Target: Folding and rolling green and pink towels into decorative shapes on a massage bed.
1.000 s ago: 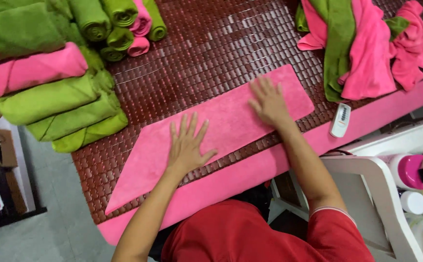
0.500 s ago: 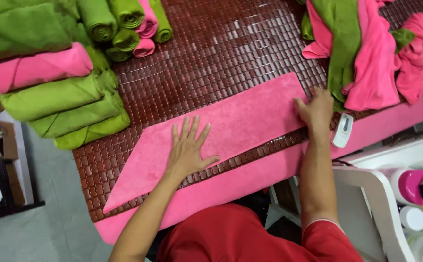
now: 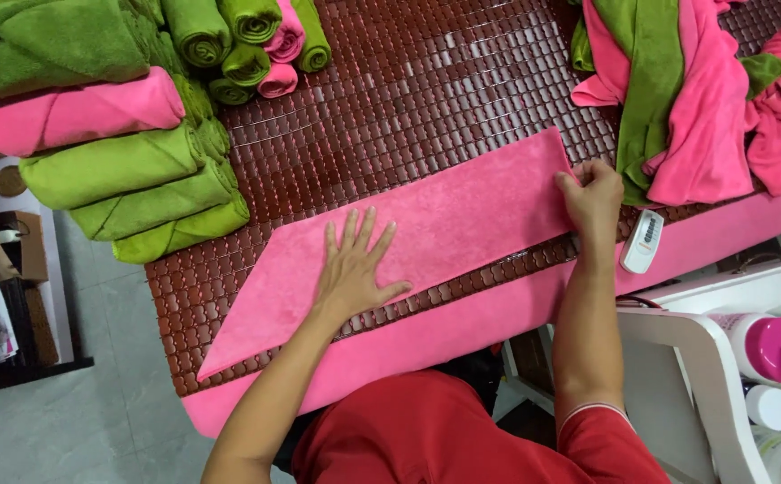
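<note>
This looks like a spa or salon back room where towels are prepared. A counter (image 3: 426, 99) covered in a brown beaded mat carries rolled green and pink towels (image 3: 247, 40), folded stacks (image 3: 112, 166) and a loose heap (image 3: 686, 99); bottles (image 3: 767, 345) stand on a white trolley (image 3: 704, 376) beside it.

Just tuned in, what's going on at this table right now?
A person in a red shirt is working a pink towel laid flat on a brown beaded mat. The left hand presses flat on the towel's middle, and the right hand pinches its right end. Rolled green and pink towels are stacked at the left; a loose towel heap lies at the right, beside a white remote.
</note>
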